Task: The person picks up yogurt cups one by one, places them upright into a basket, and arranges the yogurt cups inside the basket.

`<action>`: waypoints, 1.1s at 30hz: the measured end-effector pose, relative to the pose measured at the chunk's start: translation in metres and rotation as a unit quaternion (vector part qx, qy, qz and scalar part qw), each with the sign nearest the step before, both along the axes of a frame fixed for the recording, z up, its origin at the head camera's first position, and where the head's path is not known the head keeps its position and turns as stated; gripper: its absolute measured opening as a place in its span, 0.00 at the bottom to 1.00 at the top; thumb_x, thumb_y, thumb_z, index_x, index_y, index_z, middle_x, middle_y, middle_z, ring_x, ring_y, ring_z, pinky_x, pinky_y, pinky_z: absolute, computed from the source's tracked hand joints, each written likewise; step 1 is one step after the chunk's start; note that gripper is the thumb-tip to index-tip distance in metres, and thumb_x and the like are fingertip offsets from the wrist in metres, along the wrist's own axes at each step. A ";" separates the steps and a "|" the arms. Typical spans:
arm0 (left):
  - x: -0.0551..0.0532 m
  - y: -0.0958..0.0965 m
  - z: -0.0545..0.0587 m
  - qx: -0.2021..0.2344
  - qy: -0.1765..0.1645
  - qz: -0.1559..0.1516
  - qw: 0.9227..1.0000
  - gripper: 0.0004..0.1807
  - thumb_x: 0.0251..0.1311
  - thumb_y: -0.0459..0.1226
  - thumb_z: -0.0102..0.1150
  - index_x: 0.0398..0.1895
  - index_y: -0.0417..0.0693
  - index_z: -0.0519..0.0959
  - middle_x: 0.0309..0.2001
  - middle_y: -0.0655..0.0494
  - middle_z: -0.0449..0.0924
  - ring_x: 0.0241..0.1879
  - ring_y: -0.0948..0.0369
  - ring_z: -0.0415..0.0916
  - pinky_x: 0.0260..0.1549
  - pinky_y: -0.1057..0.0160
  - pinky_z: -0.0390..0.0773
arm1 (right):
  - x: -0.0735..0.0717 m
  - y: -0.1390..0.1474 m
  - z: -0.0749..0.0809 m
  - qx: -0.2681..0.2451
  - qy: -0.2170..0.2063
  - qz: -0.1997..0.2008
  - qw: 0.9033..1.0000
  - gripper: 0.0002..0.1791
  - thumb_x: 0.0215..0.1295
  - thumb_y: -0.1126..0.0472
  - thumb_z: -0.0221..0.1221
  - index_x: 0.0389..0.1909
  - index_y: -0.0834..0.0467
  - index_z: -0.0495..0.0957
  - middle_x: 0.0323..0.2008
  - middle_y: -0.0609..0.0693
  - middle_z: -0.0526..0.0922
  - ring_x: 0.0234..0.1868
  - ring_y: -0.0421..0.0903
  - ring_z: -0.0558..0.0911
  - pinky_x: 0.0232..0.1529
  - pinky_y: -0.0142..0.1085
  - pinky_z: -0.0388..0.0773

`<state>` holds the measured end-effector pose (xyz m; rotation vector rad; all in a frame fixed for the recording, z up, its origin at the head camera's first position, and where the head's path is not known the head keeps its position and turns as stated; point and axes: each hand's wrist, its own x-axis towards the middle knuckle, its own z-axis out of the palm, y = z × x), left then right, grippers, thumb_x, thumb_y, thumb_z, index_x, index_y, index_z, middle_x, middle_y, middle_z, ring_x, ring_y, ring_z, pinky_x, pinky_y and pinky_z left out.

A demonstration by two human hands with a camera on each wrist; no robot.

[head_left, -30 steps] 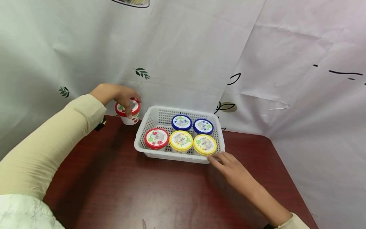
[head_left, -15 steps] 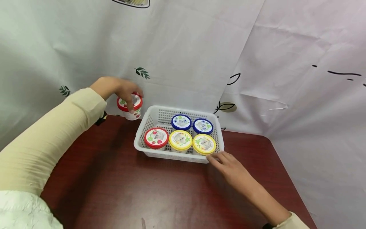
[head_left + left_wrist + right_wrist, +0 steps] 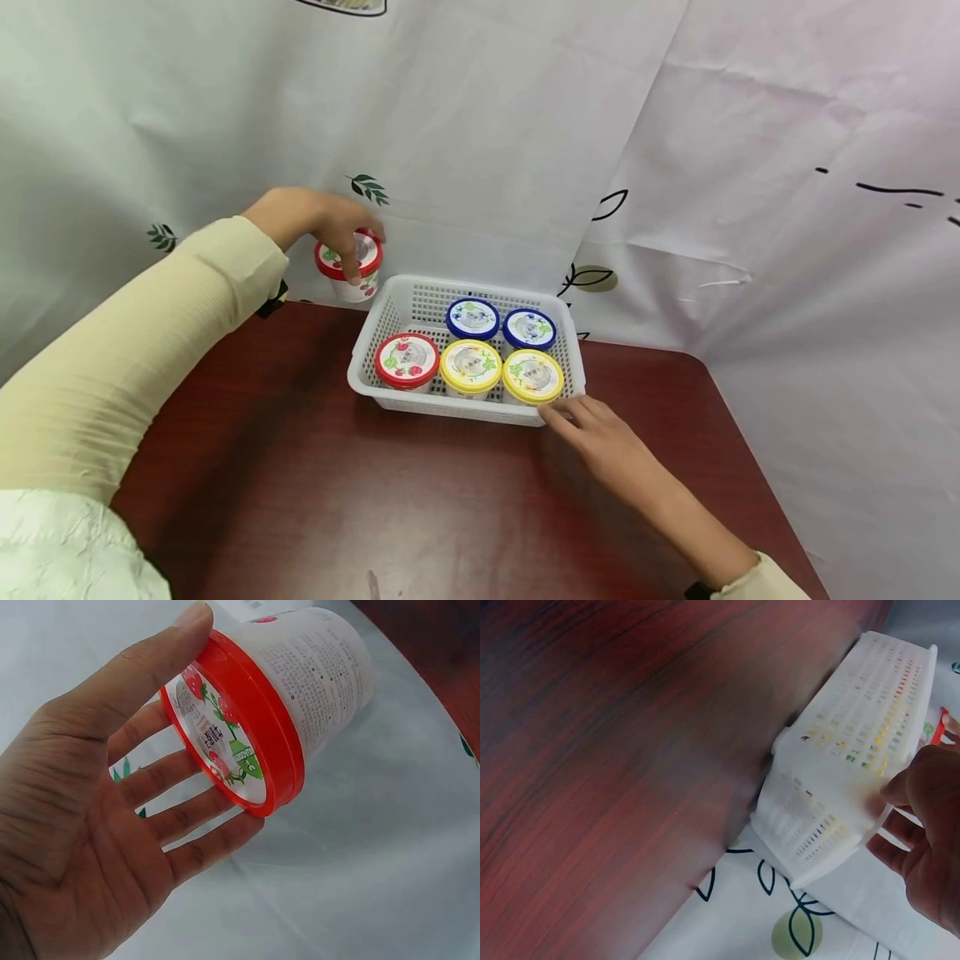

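My left hand (image 3: 318, 218) holds a white tub with a red lid (image 3: 358, 290) above the table's back left edge. In the left wrist view, the thumb and fingers grip the lid's rim; cherries or berries decorate the tub (image 3: 319, 682). My right hand (image 3: 600, 437) holds the front right corner of a white plastic basket (image 3: 450, 405), its thumb outside the wall in the right wrist view. Inside the basket are another red-lidded tub (image 3: 407, 360), two yellow-lidded tubs (image 3: 471, 365) at the front, and two blue-lidded tubs (image 3: 472, 318) behind. The basket's back left spot holds no tub.
The dark red wooden table (image 3: 450, 508) reaches its back edge just behind the basket. A white patterned cloth (image 3: 480, 150) hangs behind it and along the right side.
My left hand has raised the red-lidded tub off the table and moved it slightly right, towards the basket. The right hand has stayed at the basket's corner.
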<state>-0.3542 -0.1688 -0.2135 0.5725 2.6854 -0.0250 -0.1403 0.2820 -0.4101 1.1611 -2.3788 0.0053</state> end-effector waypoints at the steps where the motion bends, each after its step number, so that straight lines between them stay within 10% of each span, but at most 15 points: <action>1: 0.000 0.002 0.001 0.001 0.001 -0.001 1.000 0.53 0.56 0.49 0.87 0.83 0.44 0.71 0.78 0.31 0.71 0.73 0.33 0.68 0.64 0.35 0.88 | 0.000 0.000 0.000 -0.001 0.000 0.000 1.000 0.29 0.68 0.76 0.65 0.68 0.56 0.83 0.56 0.54 0.87 0.57 0.52 0.86 0.59 0.48 0.88; 33: 0.003 0.054 0.004 0.011 -0.003 -0.004 1.000 0.53 0.58 0.49 0.86 0.86 0.52 0.69 0.81 0.38 0.68 0.76 0.37 0.66 0.67 0.37 0.86 | 0.006 -0.003 0.001 0.006 -0.008 -0.001 1.000 0.29 0.69 0.75 0.65 0.69 0.56 0.83 0.57 0.54 0.87 0.58 0.52 0.86 0.60 0.48 0.89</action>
